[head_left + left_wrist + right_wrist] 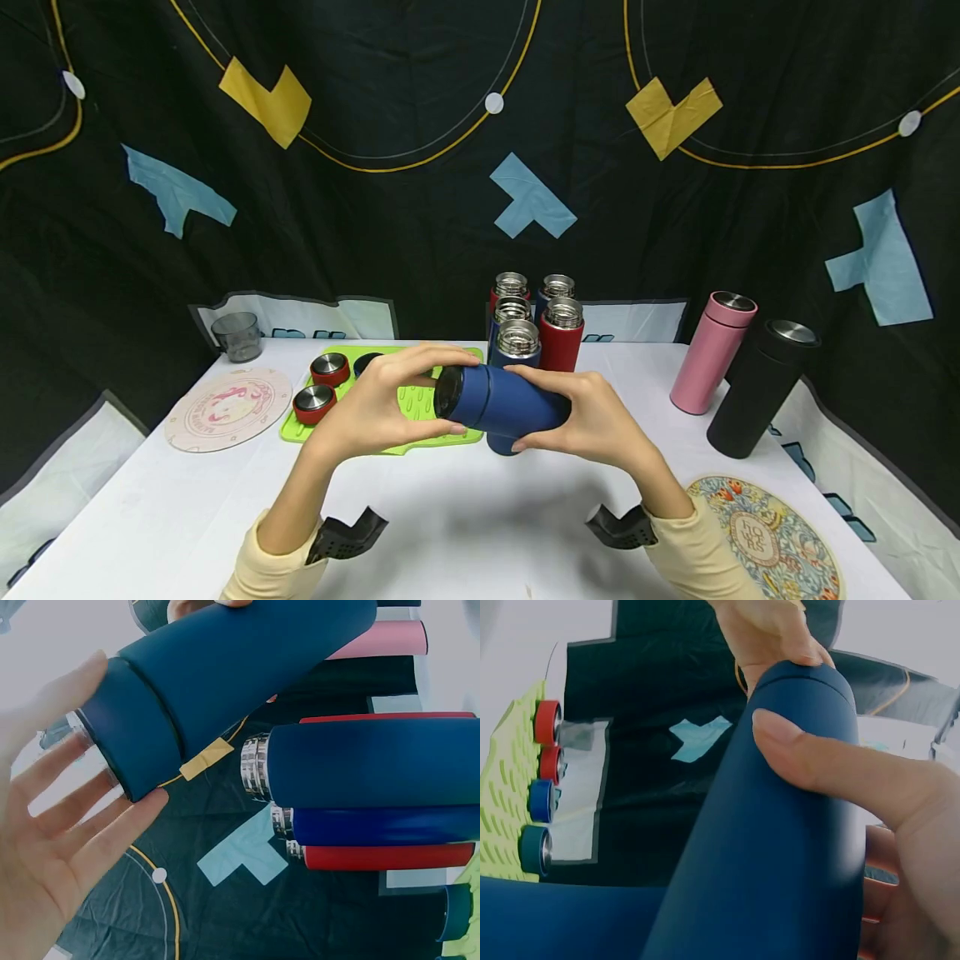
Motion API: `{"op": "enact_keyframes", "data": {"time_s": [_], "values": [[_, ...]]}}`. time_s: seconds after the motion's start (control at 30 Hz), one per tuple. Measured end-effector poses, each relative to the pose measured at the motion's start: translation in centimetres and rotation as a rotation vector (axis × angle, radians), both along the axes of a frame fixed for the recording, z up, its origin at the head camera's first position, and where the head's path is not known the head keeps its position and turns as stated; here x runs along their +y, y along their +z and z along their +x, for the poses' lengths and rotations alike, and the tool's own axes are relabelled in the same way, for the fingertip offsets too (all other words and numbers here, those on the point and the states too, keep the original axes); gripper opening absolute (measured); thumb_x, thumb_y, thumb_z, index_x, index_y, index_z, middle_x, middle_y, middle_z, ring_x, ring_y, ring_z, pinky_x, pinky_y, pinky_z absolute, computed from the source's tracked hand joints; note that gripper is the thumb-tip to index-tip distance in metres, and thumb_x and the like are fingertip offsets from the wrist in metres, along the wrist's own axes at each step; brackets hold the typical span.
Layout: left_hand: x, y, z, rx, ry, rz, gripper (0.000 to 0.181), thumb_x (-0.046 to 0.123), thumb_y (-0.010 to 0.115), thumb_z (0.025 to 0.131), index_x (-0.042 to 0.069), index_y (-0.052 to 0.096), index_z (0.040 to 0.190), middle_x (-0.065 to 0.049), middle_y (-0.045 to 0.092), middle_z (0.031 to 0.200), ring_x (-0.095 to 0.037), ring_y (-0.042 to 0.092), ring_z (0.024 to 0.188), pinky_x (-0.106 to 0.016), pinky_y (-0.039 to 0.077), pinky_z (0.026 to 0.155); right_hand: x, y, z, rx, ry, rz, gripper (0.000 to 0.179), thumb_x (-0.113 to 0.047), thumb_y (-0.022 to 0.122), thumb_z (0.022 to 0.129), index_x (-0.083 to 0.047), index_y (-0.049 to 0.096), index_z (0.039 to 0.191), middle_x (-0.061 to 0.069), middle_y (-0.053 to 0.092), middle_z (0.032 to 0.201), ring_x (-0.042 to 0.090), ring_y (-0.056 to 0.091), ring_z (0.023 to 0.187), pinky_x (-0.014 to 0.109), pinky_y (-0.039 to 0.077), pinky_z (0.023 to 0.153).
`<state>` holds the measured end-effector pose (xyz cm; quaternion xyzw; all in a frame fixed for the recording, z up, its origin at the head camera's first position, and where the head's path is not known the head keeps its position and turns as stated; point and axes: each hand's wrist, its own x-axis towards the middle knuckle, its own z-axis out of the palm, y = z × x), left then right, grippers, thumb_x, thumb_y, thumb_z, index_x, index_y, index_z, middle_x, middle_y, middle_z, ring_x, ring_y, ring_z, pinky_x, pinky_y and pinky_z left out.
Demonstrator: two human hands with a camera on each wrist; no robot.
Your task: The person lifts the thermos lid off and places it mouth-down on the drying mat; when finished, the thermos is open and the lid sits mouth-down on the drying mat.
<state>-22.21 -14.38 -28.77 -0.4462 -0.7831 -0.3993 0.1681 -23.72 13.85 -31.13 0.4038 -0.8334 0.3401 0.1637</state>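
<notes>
A dark blue thermos flask (525, 402) is held up over the white table, lying nearly on its side with its capped end to the left. My left hand (367, 412) grips the lid (131, 731) between thumb and fingers. The lid sits on the flask, with a thin seam line between them. Around the flask's body curls my right hand (588, 412), its thumb (791, 750) on the near side in the right wrist view. Behind stand several lidless flasks with bare steel necks, among them a red flask (561, 346) and a blue flask (367, 765).
On the left, a green drying mat (420, 406) bears red lids (313, 405) and blue lids (541, 801). A round pink-printed mat (225, 412) and a grey cup (238, 337) lie beyond it. At right stand a pink flask (708, 358), a black flask (761, 392) and a floral mat (772, 542).
</notes>
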Motion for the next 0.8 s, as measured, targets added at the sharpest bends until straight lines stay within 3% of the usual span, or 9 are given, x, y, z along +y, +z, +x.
{"op": "enact_keyframes", "data": {"time_s": [0.2, 0.3, 0.4, 0.63, 0.8], "values": [[0.21, -0.37, 0.05, -0.092, 0.120, 0.041, 0.066, 0.028, 0.085, 0.074, 0.018, 0.057, 0.132, 0.004, 0.060, 0.126, -0.016, 0.062, 0.104, -0.027, 0.056, 0.077, -0.41, -0.14, 0.34, 0.165, -0.089, 0.017, 0.080, -0.037, 0.092, 0.061, -0.021, 0.060, 0.133, 0.003, 0.067, 0.119, 0.020, 0.065, 0.100, 0.039, 0.056, 0.080], [0.27, -0.44, 0.07, -0.115, 0.153, 0.038, 0.066, 0.029, 0.084, 0.075, 0.019, 0.057, 0.133, 0.004, 0.060, 0.125, -0.015, 0.062, 0.102, -0.027, 0.056, 0.077, -0.46, -0.22, 0.32, 0.197, -0.112, 0.024, 0.081, -0.037, 0.092, 0.060, -0.021, 0.060, 0.133, 0.004, 0.067, 0.119, 0.021, 0.066, 0.101, 0.040, 0.056, 0.079], [0.28, -0.30, 0.06, -0.091, 0.121, 0.012, 0.068, 0.030, 0.085, 0.074, 0.019, 0.055, 0.134, 0.004, 0.058, 0.129, -0.016, 0.060, 0.109, -0.030, 0.056, 0.080, -0.32, -0.21, 0.19, 0.169, -0.091, 0.023, 0.080, -0.038, 0.092, 0.061, -0.021, 0.060, 0.133, 0.004, 0.067, 0.118, 0.021, 0.066, 0.098, 0.039, 0.056, 0.079], [0.00, -0.01, 0.02, -0.015, -0.006, -0.046, 0.066, 0.023, 0.086, 0.072, 0.020, 0.058, 0.132, 0.003, 0.054, 0.135, -0.017, 0.052, 0.122, -0.040, 0.052, 0.091, 0.37, -0.10, -0.45, -0.014, 0.014, 0.006, 0.078, -0.048, 0.088, 0.062, -0.026, 0.061, 0.131, -0.005, 0.066, 0.117, 0.014, 0.063, 0.097, 0.033, 0.055, 0.080], [-0.03, -0.01, 0.11, 0.001, -0.026, -0.039, 0.061, 0.020, 0.085, 0.074, 0.019, 0.060, 0.130, 0.001, 0.054, 0.136, -0.019, 0.051, 0.123, -0.041, 0.052, 0.090, 0.48, -0.08, -0.57, -0.052, 0.036, 0.001, 0.077, -0.052, 0.086, 0.063, -0.025, 0.061, 0.131, -0.005, 0.066, 0.117, 0.015, 0.063, 0.098, 0.032, 0.055, 0.081]]}}
